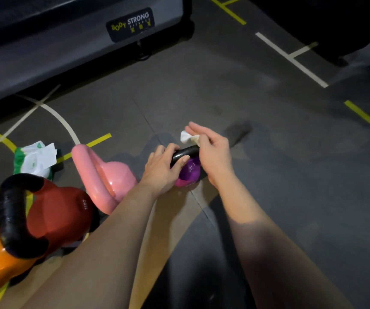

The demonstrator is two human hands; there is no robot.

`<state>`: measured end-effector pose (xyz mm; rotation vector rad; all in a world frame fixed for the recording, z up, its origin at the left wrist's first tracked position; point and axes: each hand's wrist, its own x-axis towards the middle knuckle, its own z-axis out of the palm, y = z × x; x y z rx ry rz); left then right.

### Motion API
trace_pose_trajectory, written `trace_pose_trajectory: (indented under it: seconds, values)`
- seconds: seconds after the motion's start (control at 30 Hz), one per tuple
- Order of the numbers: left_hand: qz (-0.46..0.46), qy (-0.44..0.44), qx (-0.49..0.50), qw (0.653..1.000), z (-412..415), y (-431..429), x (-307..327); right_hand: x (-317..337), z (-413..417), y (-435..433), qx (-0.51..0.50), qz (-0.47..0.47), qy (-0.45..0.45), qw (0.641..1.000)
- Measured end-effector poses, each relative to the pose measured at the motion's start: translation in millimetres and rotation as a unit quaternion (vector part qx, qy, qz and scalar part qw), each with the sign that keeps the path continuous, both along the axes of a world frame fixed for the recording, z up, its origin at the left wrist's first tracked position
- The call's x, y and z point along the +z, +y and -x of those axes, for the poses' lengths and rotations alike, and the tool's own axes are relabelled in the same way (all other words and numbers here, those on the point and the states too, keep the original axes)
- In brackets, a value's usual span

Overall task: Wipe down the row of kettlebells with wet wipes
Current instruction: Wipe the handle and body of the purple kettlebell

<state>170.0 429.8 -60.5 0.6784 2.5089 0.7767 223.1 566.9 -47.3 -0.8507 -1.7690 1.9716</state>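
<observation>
Gripping glossy purple kettlebell [189, 171] by black handle [185, 152], left hand [163, 169]; right hand [213, 152] pinches wipe [187, 137].

Both bare forearms are reaching forward side by side, the left crossing slightly inward. The left hand [163, 168] is wrapping its fingers and thumb round a handle [185, 152]. The right hand [212, 152] is pinching a wipe [186, 136] against the thumb, its fingers stretching nearly straight.
</observation>
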Motion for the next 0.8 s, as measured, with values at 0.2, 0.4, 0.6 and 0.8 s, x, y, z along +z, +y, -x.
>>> trace_pose_trajectory:
  seconds: [0.2,0.4,0.6,0.8]
  values:
    - [-0.006,-0.004,0.0,1.0,-1.7,-2.3,-1.5,-34.6,-20.4,12.5,-0.03,-0.168,-0.127,0.977]
    - [-0.021,0.005,0.003,1.0,1.0,-3.5,-6.4,-44.7,-29.5,14.0,-0.023,-0.06,-0.112,0.992]
    - [-0.02,0.006,0.0,1.0,0.2,-5.7,-6.1,-30.9,-35.6,1.1,-0.039,0.034,-0.003,0.999]
    - [-0.016,0.007,0.005,1.0,-1.4,-2.3,-3.4,-28.4,-24.7,7.8,-0.072,0.174,-0.008,0.982]
